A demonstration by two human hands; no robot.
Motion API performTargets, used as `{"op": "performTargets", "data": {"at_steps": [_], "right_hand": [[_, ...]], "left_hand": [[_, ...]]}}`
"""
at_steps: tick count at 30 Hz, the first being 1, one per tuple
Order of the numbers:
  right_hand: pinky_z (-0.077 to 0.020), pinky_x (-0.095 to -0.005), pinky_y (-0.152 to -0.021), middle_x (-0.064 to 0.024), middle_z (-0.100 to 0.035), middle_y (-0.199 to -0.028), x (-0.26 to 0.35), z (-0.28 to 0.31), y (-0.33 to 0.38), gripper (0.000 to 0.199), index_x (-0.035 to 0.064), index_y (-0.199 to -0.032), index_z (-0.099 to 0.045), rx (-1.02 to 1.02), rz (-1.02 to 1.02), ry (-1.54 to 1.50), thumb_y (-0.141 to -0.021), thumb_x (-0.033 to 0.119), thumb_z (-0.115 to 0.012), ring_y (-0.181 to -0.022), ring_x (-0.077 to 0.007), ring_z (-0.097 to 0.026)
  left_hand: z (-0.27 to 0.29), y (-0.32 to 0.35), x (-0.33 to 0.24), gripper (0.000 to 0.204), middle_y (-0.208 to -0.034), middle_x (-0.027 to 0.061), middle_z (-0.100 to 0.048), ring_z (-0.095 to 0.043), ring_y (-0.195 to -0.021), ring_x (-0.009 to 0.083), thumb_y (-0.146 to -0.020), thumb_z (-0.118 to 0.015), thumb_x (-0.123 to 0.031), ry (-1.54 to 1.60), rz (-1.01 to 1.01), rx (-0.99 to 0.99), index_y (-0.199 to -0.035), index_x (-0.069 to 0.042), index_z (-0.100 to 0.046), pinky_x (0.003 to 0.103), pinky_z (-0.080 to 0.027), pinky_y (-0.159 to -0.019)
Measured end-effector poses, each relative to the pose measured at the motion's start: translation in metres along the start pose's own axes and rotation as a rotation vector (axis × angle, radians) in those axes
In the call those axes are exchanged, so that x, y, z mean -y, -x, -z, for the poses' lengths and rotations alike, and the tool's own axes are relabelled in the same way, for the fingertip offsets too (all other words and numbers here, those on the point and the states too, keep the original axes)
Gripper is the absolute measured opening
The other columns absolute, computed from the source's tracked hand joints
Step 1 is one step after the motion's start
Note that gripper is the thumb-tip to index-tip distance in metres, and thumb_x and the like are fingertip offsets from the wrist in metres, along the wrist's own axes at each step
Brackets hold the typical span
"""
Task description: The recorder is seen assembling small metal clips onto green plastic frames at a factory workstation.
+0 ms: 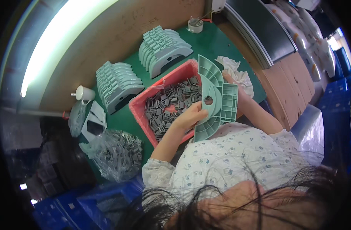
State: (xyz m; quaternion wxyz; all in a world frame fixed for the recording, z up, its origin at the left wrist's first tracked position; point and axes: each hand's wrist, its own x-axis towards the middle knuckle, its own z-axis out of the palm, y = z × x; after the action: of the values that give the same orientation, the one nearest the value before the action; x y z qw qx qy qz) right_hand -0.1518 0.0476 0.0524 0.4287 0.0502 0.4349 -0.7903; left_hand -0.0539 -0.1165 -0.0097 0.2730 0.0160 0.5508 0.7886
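Note:
Between my hands is a pale green moulded plastic part (215,90), curved like a crescent, with its ribbed side showing. It has a round hole and a squarer ribbed section. My left hand (190,116) is closed on its inner edge, the thumb lying beside the hole. At the far right edge my right hand (236,89) grips the same part, its fingers partly hidden behind it. Just left of the part, and partly covered by it, stands a red bin (139,102) lined with plastic. Many small grey metal clips (169,99) fill the bin.
Two rows of stacked green parts (164,48) (118,86) stand behind the bin on the green table (217,40). A crumpled white cloth (236,73) lies at right. Left are a clear bag of metal pieces (118,153), a white mug (84,93) and a phone (95,128). A jar (195,25) stands far back.

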Motion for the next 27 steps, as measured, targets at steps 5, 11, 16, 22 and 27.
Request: {"op": "performTargets", "data": {"at_steps": [5, 11, 16, 22, 27], "right_hand": [[-0.0445, -0.0226, -0.055, -0.0043, -0.057, -0.084, 0.020, 0.037, 0.000, 0.036, 0.0020, -0.098, -0.052, -0.057, 0.039, 0.157, -0.089, 0.034, -0.038, -0.062, -0.0101, -0.054], [-0.0429, -0.0226, -0.066, -0.0058, -0.054, -0.089, 0.027, 0.067, 0.021, 0.032, -0.0011, -0.102, -0.048, 0.090, 0.305, 0.853, -0.075, 0.011, -0.058, -0.071, -0.0088, -0.052], [-0.0412, -0.0205, -0.059, -0.0014, -0.054, -0.076, 0.025, 0.081, 0.012, 0.028, 0.0000, -0.099, -0.050, 0.138, 0.282, 0.719, -0.076, 0.014, -0.058, -0.066, -0.0059, -0.049], [-0.0315, -0.0173, -0.049, 0.0012, -0.047, -0.068, 0.046, 0.098, 0.013, 0.028, 0.0001, -0.098, -0.055, 0.195, 0.196, 0.605, -0.090, 0.020, -0.037, -0.056, -0.0033, -0.040], [-0.0372, -0.0210, -0.056, -0.0014, -0.049, -0.072, 0.050, 0.098, 0.028, 0.028, -0.0012, -0.108, -0.052, 0.271, 0.441, 0.975, -0.085, 0.013, -0.045, -0.062, -0.0087, -0.045]], "left_hand": [[-0.046, 0.001, -0.010, 0.038, -0.107, 0.0041, -0.051, -0.047, -0.097, 0.0102, -0.083, -0.052, -0.018, 0.118, -0.277, -0.283, -0.115, 0.001, -0.044, 0.027, -0.038, -0.085], [-0.073, -0.007, -0.007, 0.036, -0.106, 0.0040, -0.051, -0.046, -0.096, 0.0105, -0.085, -0.049, -0.018, -0.015, -0.322, -0.481, -0.114, 0.001, -0.043, 0.027, -0.037, -0.085], [-0.092, -0.014, -0.010, 0.036, -0.108, 0.0041, -0.050, -0.045, -0.097, 0.0102, -0.085, -0.048, -0.015, -0.108, -0.328, -0.517, -0.115, 0.002, -0.042, 0.027, -0.035, -0.086], [-0.095, -0.014, -0.007, 0.037, -0.109, 0.0038, -0.049, -0.044, -0.097, 0.0102, -0.085, -0.048, -0.015, -0.015, -0.305, -0.551, -0.117, 0.002, -0.041, 0.027, -0.035, -0.086], [-0.092, -0.014, -0.013, 0.037, -0.108, 0.0037, -0.050, -0.044, -0.097, 0.0101, -0.085, -0.048, -0.015, -0.050, -0.302, -0.538, -0.117, 0.002, -0.041, 0.026, -0.035, -0.085]]}}
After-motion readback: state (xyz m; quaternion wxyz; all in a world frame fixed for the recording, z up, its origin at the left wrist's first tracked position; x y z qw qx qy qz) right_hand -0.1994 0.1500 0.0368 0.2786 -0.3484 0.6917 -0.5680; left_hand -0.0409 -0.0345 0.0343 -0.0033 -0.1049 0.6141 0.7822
